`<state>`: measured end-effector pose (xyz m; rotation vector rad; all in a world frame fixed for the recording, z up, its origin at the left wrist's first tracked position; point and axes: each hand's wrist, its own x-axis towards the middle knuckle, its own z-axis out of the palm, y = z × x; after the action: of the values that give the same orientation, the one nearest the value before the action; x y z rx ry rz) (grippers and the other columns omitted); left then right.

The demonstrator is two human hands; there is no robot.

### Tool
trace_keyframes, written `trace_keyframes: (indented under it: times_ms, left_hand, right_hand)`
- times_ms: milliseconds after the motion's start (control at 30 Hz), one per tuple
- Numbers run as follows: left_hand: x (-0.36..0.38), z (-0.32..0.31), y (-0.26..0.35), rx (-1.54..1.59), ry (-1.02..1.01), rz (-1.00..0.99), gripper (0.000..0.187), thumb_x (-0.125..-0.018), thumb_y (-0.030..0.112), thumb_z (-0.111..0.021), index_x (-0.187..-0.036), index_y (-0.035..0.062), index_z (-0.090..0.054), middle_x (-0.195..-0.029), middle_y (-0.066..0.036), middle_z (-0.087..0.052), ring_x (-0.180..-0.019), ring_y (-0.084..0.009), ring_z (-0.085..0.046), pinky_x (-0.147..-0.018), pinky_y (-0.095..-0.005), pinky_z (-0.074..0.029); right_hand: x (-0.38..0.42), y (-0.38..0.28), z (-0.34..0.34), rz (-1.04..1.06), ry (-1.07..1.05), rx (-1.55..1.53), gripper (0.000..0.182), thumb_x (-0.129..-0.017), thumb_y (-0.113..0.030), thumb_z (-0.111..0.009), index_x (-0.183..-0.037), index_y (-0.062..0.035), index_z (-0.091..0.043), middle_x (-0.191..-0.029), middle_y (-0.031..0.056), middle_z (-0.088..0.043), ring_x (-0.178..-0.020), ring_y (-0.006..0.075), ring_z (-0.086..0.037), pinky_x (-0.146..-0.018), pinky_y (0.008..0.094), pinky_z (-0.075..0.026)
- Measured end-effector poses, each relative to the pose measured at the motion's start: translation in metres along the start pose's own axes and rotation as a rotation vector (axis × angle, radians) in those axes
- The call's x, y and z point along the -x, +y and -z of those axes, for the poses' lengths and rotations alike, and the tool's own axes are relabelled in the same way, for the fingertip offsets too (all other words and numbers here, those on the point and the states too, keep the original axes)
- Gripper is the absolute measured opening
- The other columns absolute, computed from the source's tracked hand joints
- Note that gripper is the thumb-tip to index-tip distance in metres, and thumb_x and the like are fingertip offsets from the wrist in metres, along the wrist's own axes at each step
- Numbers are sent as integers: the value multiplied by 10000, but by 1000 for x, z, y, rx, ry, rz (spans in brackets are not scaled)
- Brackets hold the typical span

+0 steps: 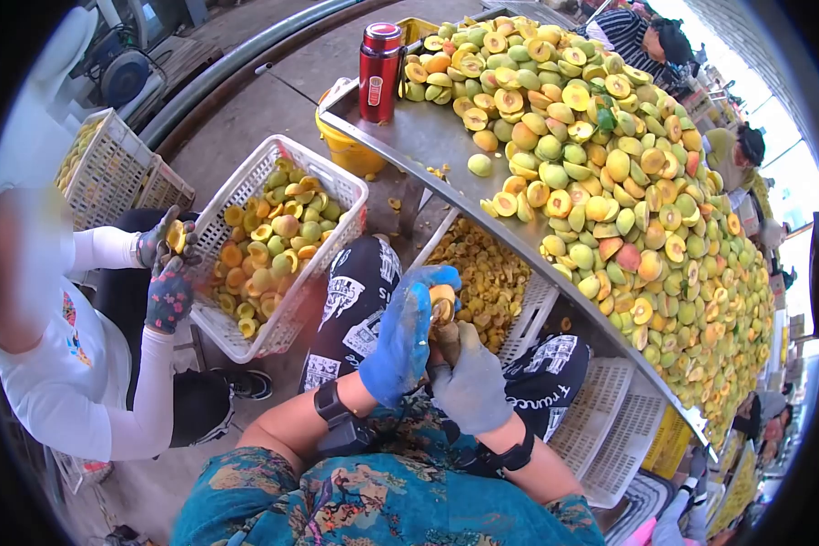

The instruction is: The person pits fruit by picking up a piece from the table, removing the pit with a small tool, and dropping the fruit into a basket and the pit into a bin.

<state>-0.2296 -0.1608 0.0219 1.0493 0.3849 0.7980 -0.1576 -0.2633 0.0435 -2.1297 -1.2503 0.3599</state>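
My left hand (404, 338), in a blue glove, is closed around an apricot half (442, 303), its cut side partly visible. My right hand (473, 380), in a grey glove, is closed just below it, almost touching. Something brownish shows at its fingertips; whether this is a tool or stained glove cannot be made out. Beneath both hands, between my knees, a white crate (530, 320) holds many small yellow-brown fruit pieces (482, 273). To the right, a big heap of halved apricots (610, 182) with green, yellow and reddish skins lies on a metal table (419, 150).
A red thermos (379, 73) stands at the table's corner, above a yellow bucket (350, 153). On the left, a co-worker's gloved hands (168, 282) hold fruit beside a white crate (323, 259) of apricot halves. Empty-looking white crates (610, 428) lie under the table; other people work beyond it.
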Motion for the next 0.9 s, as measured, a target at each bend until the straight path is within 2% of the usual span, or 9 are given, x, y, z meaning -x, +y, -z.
trace_keyframes:
  times_ms: [167,233,467,600,700,767,800,867,900]
  left_hand:
    - [0,1,-4,-36,15,16,377,-1008,329,-449,-1231,27,-482,-1120,-76,-557,-934,-136,-538,-845,-272,-455]
    - [1,2,-7,-14,26,59,540,-1013,483,-360,-1231,17,-524,-1114,-76,-594,-978,-127,-558,-880,-271,-453]
    - [-5,12,6,-30,-80,125,598,-1008,519,-326,-1133,-5,-585,-1045,-96,-631,-930,-145,-596,-846,-283,-478]
    - [-23,21,8,-66,-279,283,512,-1009,416,-419,-941,-40,-643,-909,-126,-661,-830,-198,-636,-802,-315,-503]
    - [-27,22,5,-238,-384,229,480,-1011,355,-422,-911,-54,-653,-904,-135,-667,-821,-212,-647,-786,-326,-507]
    - [-26,21,4,-235,-381,151,472,-1001,373,-448,-868,-33,-648,-874,-131,-661,-808,-218,-646,-754,-330,-514]
    - [-24,19,3,-238,-379,154,472,-1001,373,-448,-868,-33,-648,-874,-131,-661,-808,-218,-646,-754,-330,-514]
    - [-20,11,-3,289,-219,414,448,-992,392,-468,-885,-12,-629,-823,-128,-646,-785,-228,-644,-724,-339,-518]
    - [-21,5,-4,286,-220,418,448,-992,392,-468,-885,-12,-629,-823,-128,-646,-785,-228,-644,-724,-339,-518]
  right_hand:
    - [-3,-1,4,-57,-109,33,359,-797,-199,-673,-1038,-40,-460,-732,214,-619,-687,435,-624,-597,515,-500]
    - [-1,4,3,-44,-130,20,352,-800,-203,-668,-1031,-35,-461,-736,216,-619,-688,435,-622,-595,514,-500]
    - [-3,8,25,29,-341,-25,328,-837,-268,-636,-999,-17,-503,-748,236,-621,-696,428,-623,-598,509,-496]
    - [-2,19,27,31,-410,-4,314,-860,-279,-610,-995,-7,-533,-750,268,-608,-724,437,-617,-616,500,-494]
    - [-2,30,21,0,-462,-165,327,-889,-300,-588,-982,9,-534,-708,221,-617,-666,370,-643,-591,450,-493]
    - [-4,34,21,-273,-773,-659,335,-907,-335,-578,-951,-7,-533,-663,93,-591,-543,220,-588,-525,347,-464]
    - [-5,34,21,-273,-776,-663,335,-907,-335,-578,-951,-7,-533,-663,93,-591,-543,220,-588,-525,347,-464]
    - [-7,34,24,-521,-976,-1189,333,-912,-365,-577,-953,-38,-534,-653,-2,-519,-510,100,-475,-494,250,-408]
    - [-5,37,23,-522,-975,-1194,333,-912,-365,-577,-953,-38,-534,-653,-2,-519,-510,100,-475,-494,250,-408]
